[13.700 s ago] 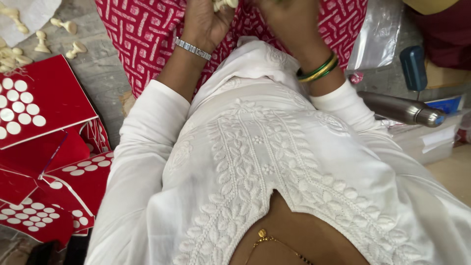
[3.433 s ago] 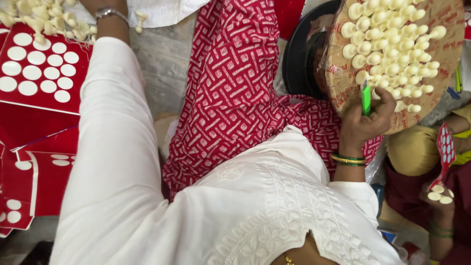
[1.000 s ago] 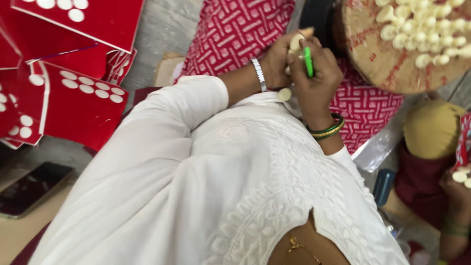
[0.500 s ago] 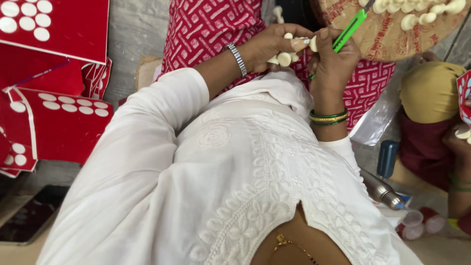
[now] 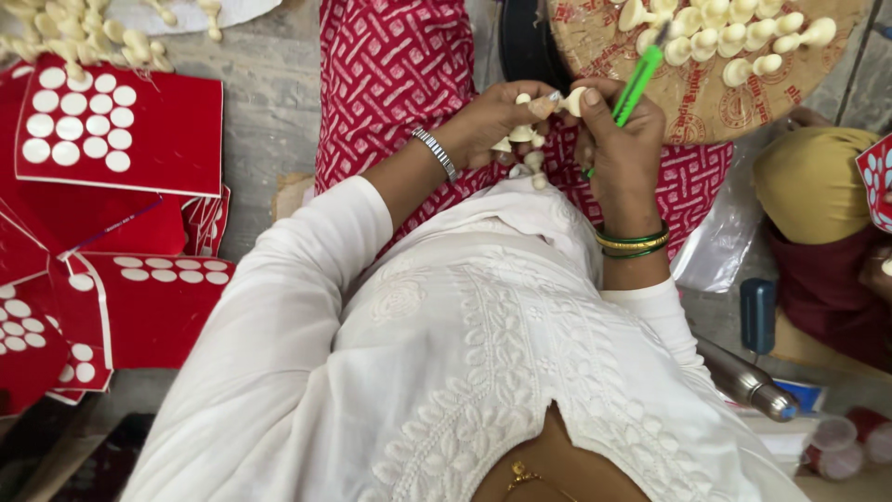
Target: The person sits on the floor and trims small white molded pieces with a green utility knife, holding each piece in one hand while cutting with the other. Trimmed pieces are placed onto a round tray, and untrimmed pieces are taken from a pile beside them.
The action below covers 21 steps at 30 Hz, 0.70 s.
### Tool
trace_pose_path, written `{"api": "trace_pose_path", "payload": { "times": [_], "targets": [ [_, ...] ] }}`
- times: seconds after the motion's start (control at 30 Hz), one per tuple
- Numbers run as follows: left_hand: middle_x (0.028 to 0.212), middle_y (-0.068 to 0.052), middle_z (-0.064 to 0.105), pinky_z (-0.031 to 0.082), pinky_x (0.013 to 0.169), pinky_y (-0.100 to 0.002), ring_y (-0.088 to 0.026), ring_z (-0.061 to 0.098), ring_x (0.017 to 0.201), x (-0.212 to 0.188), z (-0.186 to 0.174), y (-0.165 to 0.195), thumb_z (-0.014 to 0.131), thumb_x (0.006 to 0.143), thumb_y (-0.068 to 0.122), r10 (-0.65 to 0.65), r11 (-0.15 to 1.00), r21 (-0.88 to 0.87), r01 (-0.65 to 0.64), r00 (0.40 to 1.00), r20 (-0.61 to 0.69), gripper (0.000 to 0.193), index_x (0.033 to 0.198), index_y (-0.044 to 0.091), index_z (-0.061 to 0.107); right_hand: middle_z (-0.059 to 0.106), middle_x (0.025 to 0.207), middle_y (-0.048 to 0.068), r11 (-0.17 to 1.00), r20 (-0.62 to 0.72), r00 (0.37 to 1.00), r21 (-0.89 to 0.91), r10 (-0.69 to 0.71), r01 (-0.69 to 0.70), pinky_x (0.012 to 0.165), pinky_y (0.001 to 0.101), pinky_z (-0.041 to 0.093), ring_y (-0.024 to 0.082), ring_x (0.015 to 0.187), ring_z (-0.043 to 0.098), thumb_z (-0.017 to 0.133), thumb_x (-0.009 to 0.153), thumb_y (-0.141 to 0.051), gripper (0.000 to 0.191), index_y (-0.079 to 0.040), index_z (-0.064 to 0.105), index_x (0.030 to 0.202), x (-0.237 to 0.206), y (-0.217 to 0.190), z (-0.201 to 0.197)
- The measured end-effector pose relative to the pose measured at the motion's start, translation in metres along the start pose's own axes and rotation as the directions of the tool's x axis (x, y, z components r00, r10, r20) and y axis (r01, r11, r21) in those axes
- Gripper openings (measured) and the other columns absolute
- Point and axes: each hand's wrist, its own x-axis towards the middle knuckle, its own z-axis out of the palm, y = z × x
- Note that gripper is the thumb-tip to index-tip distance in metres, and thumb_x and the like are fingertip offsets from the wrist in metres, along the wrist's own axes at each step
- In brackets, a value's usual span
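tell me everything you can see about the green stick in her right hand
The green stick is thin, straight and bright green, plastic by its look, like a pen or small tool. The right hand grips its lower part, so that end is hidden. It tilts up and to the right, its narrower tip lying over the edge of the round woven tray beside the cream pieces. What the tip touches cannot be told.

Left hand [image 5: 497, 116] cupped over the lap, holding several small cream knob-shaped pieces [image 5: 522, 139]; metal watch band on that wrist. Right hand [image 5: 618, 149] just beside it, gripping a green pen-like tool [image 5: 636, 84] and pinching 1 cream piece [image 5: 573, 99] at the fingertips. Round woven tray [image 5: 706, 93] above, carrying more cream pieces. Red cards with white dots [image 5: 116, 125] lie to the left on the grey floor. Red patterned cloth [image 5: 390, 84] under the hands.
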Motion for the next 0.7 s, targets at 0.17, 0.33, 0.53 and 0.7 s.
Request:
{"api": "trace_pose_path", "payload": {
  "times": [0.17,0.33,0.53,0.7],
  "targets": [
    [0.080,-0.006,0.069,0.049,0.046,-0.025,-0.013,0.064,0.059,-0.001,-0.006,-0.010,0.073,0.101,0.024,0.055,0.998,0.048,-0.052,0.997,-0.057,0.024,0.115,0.006,0.067,0.067,0.086,0.001,0.969,0.049,0.989,-0.199,-0.137,0.144,0.058,0.0222,0.040,0.006,0.067,0.054,0.074,0.102,-0.012,0.019,0.003,0.071,0.113,0.007,0.008,-0.003],
    [0.081,-0.006,0.072,0.048,0.043,-0.025,-0.013,0.068,0.061,-0.001,-0.012,-0.003,0.074,0.096,0.020,0.125,0.992,0.031,-0.122,0.944,-0.307,0.023,0.115,0.010,0.068,0.065,0.110,0.005,0.747,0.064,0.879,-0.499,-0.473,0.439,0.092,0.0288,0.052,0.014,0.102,0.061,0.073,0.111,-0.010,0.019,0.006,0.067,0.121,0.005,0.011,-0.013],
    [0.077,-0.003,0.065,0.040,0.039,-0.022,-0.008,0.057,0.055,-0.012,-0.009,0.006,0.073,0.102,0.023,0.186,0.982,0.085,-0.168,0.931,-0.314,0.016,0.104,0.009,0.067,0.052,0.100,0.006,0.626,0.124,0.898,-0.677,-0.422,0.387,0.083,0.0299,0.046,0.015,0.093,0.052,0.068,0.112,-0.004,0.030,0.000,0.068,0.141,-0.018,0.009,-0.022],
    [0.079,-0.004,0.066,0.040,0.041,-0.023,-0.009,0.057,0.057,-0.009,0.002,0.009,0.074,0.103,0.027,0.248,0.966,0.143,-0.214,0.924,-0.292,0.021,0.101,0.007,0.066,0.048,0.088,0.003,0.634,0.090,0.922,-0.701,-0.376,0.327,0.072,0.0300,0.040,0.013,0.081,0.049,0.072,0.108,-0.005,0.032,-0.006,0.070,0.139,-0.025,0.013,-0.008]
  ]
}}
